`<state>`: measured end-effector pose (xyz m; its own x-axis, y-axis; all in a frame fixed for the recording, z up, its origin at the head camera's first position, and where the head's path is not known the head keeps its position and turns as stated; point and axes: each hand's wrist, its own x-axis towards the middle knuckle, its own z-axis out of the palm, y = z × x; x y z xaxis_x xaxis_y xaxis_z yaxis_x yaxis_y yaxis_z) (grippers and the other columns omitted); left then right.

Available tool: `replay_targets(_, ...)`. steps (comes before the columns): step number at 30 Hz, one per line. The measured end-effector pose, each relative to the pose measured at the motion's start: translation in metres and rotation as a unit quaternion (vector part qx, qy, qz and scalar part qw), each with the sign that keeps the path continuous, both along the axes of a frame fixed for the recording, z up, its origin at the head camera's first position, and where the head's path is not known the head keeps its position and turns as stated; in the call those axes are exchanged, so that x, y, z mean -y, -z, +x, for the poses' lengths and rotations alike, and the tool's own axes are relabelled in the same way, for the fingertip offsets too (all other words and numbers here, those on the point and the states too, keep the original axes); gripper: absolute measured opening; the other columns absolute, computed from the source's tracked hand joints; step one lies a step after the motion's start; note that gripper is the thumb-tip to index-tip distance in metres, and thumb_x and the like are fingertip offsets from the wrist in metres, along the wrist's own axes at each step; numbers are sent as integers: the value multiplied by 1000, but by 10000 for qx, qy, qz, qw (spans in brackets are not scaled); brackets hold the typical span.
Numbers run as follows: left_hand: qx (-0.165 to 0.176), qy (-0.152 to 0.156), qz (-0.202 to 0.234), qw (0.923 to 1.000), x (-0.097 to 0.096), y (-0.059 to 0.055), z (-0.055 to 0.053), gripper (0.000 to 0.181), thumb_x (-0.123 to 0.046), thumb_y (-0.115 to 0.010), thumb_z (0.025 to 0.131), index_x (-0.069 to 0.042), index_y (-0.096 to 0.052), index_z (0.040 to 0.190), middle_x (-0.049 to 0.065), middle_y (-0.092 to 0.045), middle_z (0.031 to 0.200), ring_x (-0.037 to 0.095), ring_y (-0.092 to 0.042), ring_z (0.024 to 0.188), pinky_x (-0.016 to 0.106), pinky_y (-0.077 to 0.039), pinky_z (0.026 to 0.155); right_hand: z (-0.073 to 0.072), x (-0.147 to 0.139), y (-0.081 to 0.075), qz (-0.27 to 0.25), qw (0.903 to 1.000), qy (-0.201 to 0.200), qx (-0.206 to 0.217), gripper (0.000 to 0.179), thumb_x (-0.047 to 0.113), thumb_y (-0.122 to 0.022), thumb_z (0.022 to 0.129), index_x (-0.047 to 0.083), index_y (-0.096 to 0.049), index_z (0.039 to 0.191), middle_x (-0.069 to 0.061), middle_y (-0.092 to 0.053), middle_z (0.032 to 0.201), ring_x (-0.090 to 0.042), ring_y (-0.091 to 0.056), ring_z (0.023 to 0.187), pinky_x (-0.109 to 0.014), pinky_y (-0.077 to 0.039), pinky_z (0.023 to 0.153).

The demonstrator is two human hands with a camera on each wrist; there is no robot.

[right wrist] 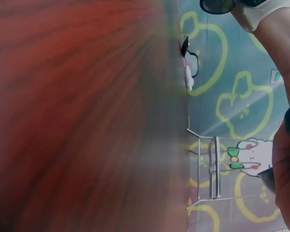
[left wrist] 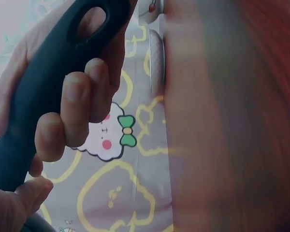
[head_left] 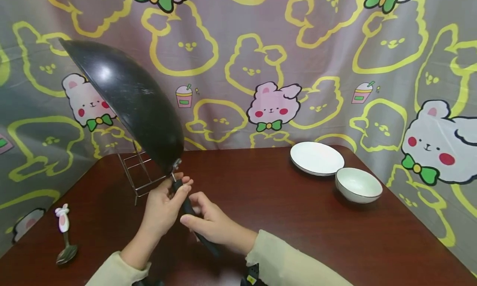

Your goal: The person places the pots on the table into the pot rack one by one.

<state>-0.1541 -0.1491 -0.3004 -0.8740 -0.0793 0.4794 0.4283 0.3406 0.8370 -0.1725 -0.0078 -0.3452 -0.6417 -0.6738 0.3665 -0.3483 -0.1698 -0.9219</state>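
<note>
A black wok (head_left: pixel 130 95) is held up in the air, tilted on its side with its dark outer bottom facing right. Near the pan end, my left hand (head_left: pixel 164 205) grips the black handle (head_left: pixel 206 242). My right hand (head_left: pixel 212 222) holds the same handle lower down, thumb on one side and fingers on the other. In the left wrist view, the right hand's curled fingers (left wrist: pixel 77 99) wrap the handle, and a hole shows at its end. Behind the wok stands a wire rack (head_left: pixel 139 170), partly hidden by it.
A white plate (head_left: pixel 316 157) lies at the back right of the brown table (head_left: pixel 283 236), with a white bowl (head_left: pixel 358 185) close in front of it. At the left edge lies a spoon (head_left: pixel 66 236) with a rabbit-shaped handle. A patterned curtain (head_left: pixel 223 70) hangs behind the table.
</note>
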Motion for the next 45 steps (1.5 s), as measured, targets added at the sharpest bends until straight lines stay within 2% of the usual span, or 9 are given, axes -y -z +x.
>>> replay_targets(5,36,-74,-505,9987,7,0,-2,32,-6,-55,91,10,-52,118,24,-64,107,29,-64,98,5,-44,76,-2,8,2,13,9997,177,-192,28,5,-51,93,2,-38,117,-19,-52,70,-6,-51,46,-22,-46,43)
replay_targets(11,203,-37,-715,9972,13,2,-4,34,-6,-53,92,12,-49,121,26,-63,109,35,-62,101,3,-42,77,-3,16,5,97,9996,237,-153,27,6,-52,93,-1,-37,114,-21,-52,70,-5,-51,46,-22,-47,43)
replay_targets(15,284,-110,-789,9964,18,3,-5,34,-7,-53,92,13,-49,120,27,-62,110,35,-61,103,0,-40,76,-5,21,7,234,9994,218,-116,26,8,-52,93,0,-37,113,-21,-52,70,-3,-50,46,-22,-48,44)
replay_targets(20,179,-233,-944,9951,23,5,-6,29,-9,-54,93,10,-54,115,23,-65,106,32,-62,101,0,-40,76,-6,27,8,340,9989,310,-104,24,10,-53,93,2,-39,111,-20,-54,70,-2,-50,46,-21,-48,44)
replay_targets(27,295,-275,-852,9955,26,5,-7,28,-8,-54,92,10,-56,113,23,-65,105,13,-63,96,2,-42,75,-6,31,8,412,9983,405,-99,25,11,-55,92,3,-40,111,-12,-55,67,-2,-50,45,-21,-47,43)
replay_targets(31,425,-182,-767,9960,28,4,-7,29,-7,-51,93,12,-54,115,26,-64,107,11,-64,95,4,-44,75,-5,32,6,442,9980,451,-82,25,12,-55,91,5,-41,110,-5,-53,65,-2,-50,44,-21,-47,42)
replay_targets(35,602,-158,-771,9951,29,2,-7,31,-7,-50,94,13,-52,117,27,-63,109,18,-64,96,4,-44,75,-3,34,5,389,9982,451,10,24,11,-55,91,3,-41,108,-2,-52,64,-3,-49,43,-22,-47,41)
replay_targets(41,852,-168,-681,9939,32,0,-7,34,-10,-49,94,14,-50,119,27,-62,111,10,-64,93,5,-45,74,-2,36,3,419,9981,445,-10,24,11,-55,91,0,-40,106,-10,-53,63,-2,-50,44,-21,-46,42)
replay_targets(45,940,-133,-600,9937,32,1,-6,35,-9,-48,94,15,-48,120,28,-61,112,16,-64,96,7,-46,76,-3,36,2,583,9971,484,-62,26,13,-55,91,-1,-40,107,-16,-54,64,-2,-50,45,-20,-46,43)
